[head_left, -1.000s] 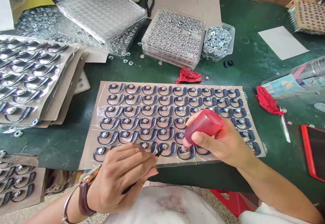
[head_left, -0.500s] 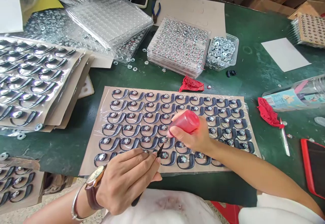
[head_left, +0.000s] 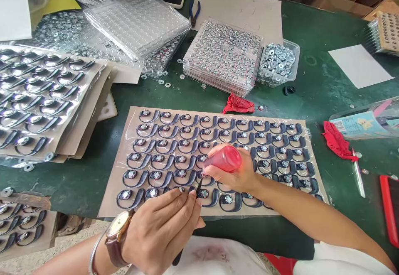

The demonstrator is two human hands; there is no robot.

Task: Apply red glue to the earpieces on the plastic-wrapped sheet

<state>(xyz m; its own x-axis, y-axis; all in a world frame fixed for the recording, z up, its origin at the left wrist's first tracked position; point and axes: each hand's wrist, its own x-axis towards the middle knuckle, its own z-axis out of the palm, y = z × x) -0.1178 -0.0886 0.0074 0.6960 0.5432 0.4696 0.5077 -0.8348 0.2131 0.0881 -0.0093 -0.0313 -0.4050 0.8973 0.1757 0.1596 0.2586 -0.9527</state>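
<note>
My right hand [head_left: 238, 173] is closed round a red squeeze bottle [head_left: 222, 158], tilted so its narrow end points down and left at one of the round metal parts. In my left hand [head_left: 165, 221] is a pair of dark tweezers [head_left: 200, 187], gripped in a pinch, their tips close to the bottle's end. Both hands are over a brown card [head_left: 107, 200] under clear film. Rows of black curved pieces [head_left: 134, 177], each with a round silvery part, cover the card. The bottle's nozzle tip is hard to make out.
A clear tub of washers [head_left: 277, 65] stands behind the card, beside stacked clear trays [head_left: 222, 59]. Filled cards [head_left: 34, 96] are piled at left. Red cloths [head_left: 238, 104], a clear bottle [head_left: 370, 117], pliers [head_left: 195, 13] and a red-cased phone [head_left: 389, 212] lie around.
The red bottle in my right hand has dipped slightly lower and to the left. My left hand has shifted a little right and down, and the tweezers stand more upright near the bottle's end.
</note>
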